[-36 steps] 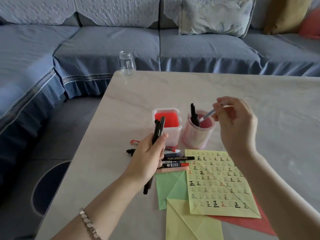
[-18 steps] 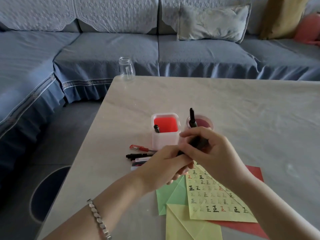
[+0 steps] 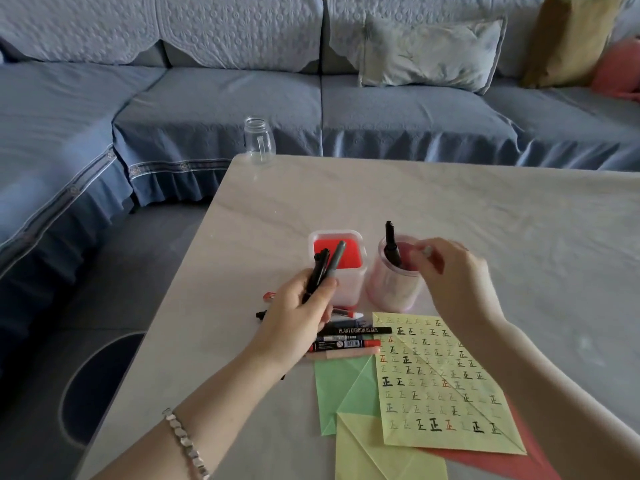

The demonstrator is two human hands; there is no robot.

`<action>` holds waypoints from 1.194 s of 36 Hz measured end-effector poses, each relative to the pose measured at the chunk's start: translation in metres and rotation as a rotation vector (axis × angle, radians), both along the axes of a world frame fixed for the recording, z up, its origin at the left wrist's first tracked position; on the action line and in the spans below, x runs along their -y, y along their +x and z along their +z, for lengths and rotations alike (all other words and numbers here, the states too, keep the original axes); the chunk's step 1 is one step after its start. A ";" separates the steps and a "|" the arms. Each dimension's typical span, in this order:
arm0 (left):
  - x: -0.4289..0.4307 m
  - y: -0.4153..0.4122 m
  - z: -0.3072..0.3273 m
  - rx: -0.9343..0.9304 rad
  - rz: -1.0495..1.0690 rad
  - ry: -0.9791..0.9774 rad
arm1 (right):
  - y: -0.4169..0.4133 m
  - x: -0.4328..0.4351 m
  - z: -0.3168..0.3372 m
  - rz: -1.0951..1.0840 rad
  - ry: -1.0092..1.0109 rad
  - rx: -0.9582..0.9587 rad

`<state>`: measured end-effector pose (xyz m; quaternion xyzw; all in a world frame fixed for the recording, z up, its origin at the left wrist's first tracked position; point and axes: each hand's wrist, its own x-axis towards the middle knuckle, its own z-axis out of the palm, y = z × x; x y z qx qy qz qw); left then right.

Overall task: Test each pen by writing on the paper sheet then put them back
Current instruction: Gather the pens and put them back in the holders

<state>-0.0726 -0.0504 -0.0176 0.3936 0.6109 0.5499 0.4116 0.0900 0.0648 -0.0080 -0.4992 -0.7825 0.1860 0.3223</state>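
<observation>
My left hand [image 3: 301, 306] grips a bundle of dark pens [image 3: 323, 268], their tips pointing up in front of the square white holder with a red inside [image 3: 346, 282]. My right hand [image 3: 453, 282] hovers at the rim of the round pink cup [image 3: 391, 289] and pinches a small pale pen end [image 3: 427, 251]. One black marker [image 3: 391, 245] stands in that cup. More pens [image 3: 349, 339] lie on the table beside the yellow paper sheet [image 3: 446, 386], which is covered with written marks.
Green [image 3: 337, 386], yellow [image 3: 381, 455] and red [image 3: 530, 462] sheets lie under and beside the written sheet. An empty glass jar [image 3: 259, 142] stands at the table's far left corner. A blue sofa with cushions runs behind the marble table [image 3: 485, 209].
The two hands, joined over the paper half a second ago, have parted. My left hand lifted the pen bundle up by the white holder; my right hand moved to the pink cup.
</observation>
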 end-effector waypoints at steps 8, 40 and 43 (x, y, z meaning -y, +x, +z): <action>0.008 -0.019 0.001 -0.009 0.231 0.008 | -0.049 0.038 0.045 0.203 0.388 -0.288; 0.003 0.000 -0.036 -0.601 0.014 -0.018 | 0.028 0.016 0.069 0.044 0.186 -0.337; 0.014 -0.010 -0.057 -0.899 -0.026 -0.028 | 0.019 0.004 0.048 0.029 0.155 -0.199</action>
